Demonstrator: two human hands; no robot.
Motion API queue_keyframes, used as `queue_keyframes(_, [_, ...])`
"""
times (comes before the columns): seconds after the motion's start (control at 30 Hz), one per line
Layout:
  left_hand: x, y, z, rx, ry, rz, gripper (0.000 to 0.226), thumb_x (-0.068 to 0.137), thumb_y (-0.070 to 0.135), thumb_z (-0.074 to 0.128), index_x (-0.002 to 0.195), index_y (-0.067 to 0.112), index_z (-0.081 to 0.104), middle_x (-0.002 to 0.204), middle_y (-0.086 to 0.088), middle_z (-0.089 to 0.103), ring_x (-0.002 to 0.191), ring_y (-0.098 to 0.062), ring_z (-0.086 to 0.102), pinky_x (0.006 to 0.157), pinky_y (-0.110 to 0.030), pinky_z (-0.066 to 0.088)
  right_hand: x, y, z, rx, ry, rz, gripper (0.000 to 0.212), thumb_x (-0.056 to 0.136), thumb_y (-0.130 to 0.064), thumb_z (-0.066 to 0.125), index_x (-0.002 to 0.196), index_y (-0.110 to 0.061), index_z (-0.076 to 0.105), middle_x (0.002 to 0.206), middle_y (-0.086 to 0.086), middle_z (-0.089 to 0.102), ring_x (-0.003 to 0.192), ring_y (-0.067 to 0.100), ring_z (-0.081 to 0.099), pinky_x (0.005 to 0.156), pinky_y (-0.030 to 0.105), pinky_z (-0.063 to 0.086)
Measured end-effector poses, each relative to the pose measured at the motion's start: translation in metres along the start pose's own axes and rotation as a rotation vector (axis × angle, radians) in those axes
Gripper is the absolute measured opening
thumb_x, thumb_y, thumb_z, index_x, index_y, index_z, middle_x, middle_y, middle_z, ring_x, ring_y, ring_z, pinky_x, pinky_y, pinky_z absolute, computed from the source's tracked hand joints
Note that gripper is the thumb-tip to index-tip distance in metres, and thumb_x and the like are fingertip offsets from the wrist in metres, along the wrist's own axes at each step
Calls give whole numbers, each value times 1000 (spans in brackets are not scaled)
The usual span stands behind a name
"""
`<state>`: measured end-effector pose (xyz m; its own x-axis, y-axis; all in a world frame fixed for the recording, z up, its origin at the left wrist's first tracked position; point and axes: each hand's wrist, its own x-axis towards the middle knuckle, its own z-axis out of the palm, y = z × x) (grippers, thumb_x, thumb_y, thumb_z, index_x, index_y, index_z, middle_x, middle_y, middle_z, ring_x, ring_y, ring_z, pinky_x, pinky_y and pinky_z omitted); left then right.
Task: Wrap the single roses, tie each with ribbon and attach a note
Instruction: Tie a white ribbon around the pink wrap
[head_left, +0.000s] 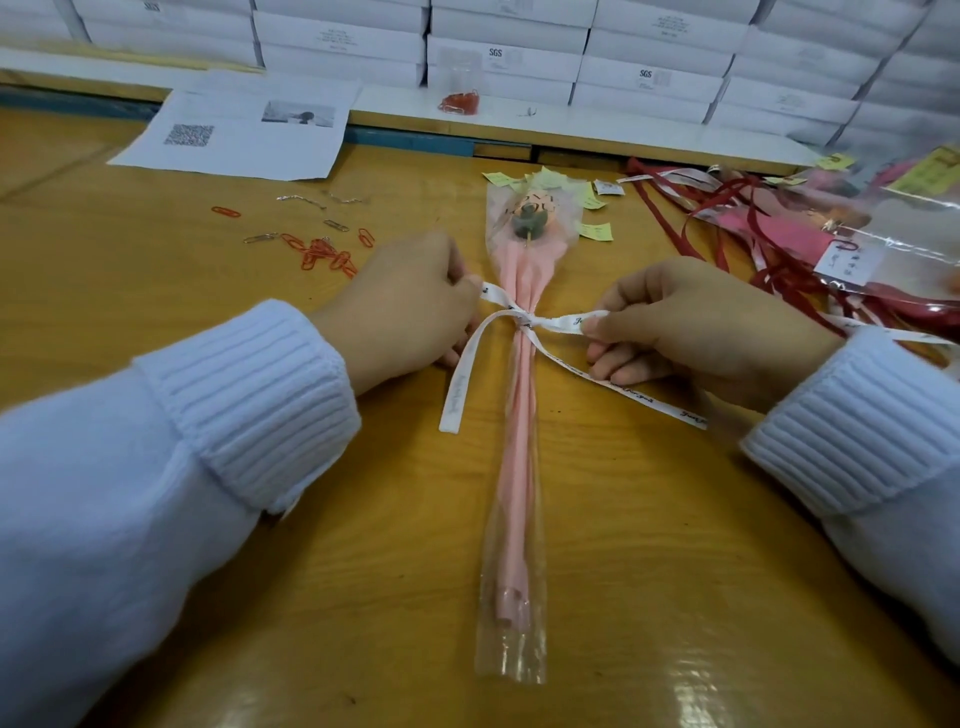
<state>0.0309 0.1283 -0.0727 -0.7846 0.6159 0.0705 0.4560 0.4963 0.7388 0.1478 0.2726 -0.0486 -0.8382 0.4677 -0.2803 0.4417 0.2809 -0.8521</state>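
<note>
A single rose (530, 213) lies lengthwise on the wooden table, wrapped in pink paper (519, 415) inside a clear plastic sleeve (511, 660). A white printed ribbon (558, 323) is tied around the wrap below the bloom, its two tails trailing toward me. My left hand (400, 306) pinches the ribbon's left loop. My right hand (691, 327) pinches the right loop. Small yellow notes (596, 231) lie scattered beside the bloom.
Red and silver paper clips (322, 254) lie at the left. Printed sheets (234, 130) sit at the back left. Red ribbons (727, 239) and wrapped roses (810, 239) pile at the right. Stacked white boxes (504, 57) line the back edge.
</note>
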Motion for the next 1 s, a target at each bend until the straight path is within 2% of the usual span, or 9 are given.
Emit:
queue_keyframes(0.1, [2,-1,2,22,16,48,12,94,36,52,87,27,48,83,7,62,51,-1,62,42,-13,47,1,1,3,-27,34,-55,5,91,-10,59,90,-6,62,65,1,69,52,7,64,44,14,48])
queue_keyframes(0.2, [2,0,6,-1,29,91,13,91,34,59,84,30,48,88,8,60,56,-7,62,42,-11,45,3,1,8,-12,75,-128,5,91,-10,59,88,-9,62,69,1,70,55,7,63,46,14,48])
queue_keyframes(0.33, [2,0,9,-54,2,129,13,89,27,62,82,28,52,79,9,63,55,-3,62,42,-6,42,5,3,9,78,82,-139,4,90,-11,60,92,-9,62,64,1,70,55,6,64,45,14,47])
queue_keyframes(0.43, [-1,2,9,-137,-66,187,10,87,18,66,88,22,56,72,5,68,58,0,65,48,-7,46,6,5,8,87,26,-164,14,86,-12,66,99,-12,64,62,0,69,56,6,64,47,14,48])
queue_keyframes(0.57, [-5,6,10,-130,-112,289,15,84,16,68,85,28,60,70,8,67,62,2,65,53,-10,50,4,6,6,-173,-43,-293,15,86,-16,66,96,-26,69,59,-7,65,49,-1,56,49,10,44])
queue_keyframes(0.63, [-5,6,11,-71,-93,307,17,82,20,71,84,33,60,72,11,67,67,2,64,63,-12,52,2,3,5,-327,-78,-332,13,86,-21,65,94,-29,70,57,-9,62,44,-3,50,46,8,41])
queue_keyframes(0.7, [-5,4,10,-67,-74,288,15,81,22,72,86,32,62,72,11,68,70,1,64,68,-13,51,2,2,4,-395,-109,-342,12,86,-22,65,93,-29,71,55,-11,60,43,-3,49,44,8,39])
queue_keyframes(0.83, [-5,3,8,-173,-65,200,16,78,18,75,89,24,66,69,13,70,64,2,65,57,-4,46,4,3,4,-380,-100,-319,10,85,-19,66,92,-24,71,54,-12,62,44,-3,51,44,8,39])
queue_keyframes(1.0, [-5,4,3,-274,-22,71,16,75,16,78,84,24,67,67,6,71,60,-7,66,53,-12,52,5,2,1,-355,-139,-281,10,84,-17,67,87,-22,74,54,-7,62,44,0,51,44,10,41])
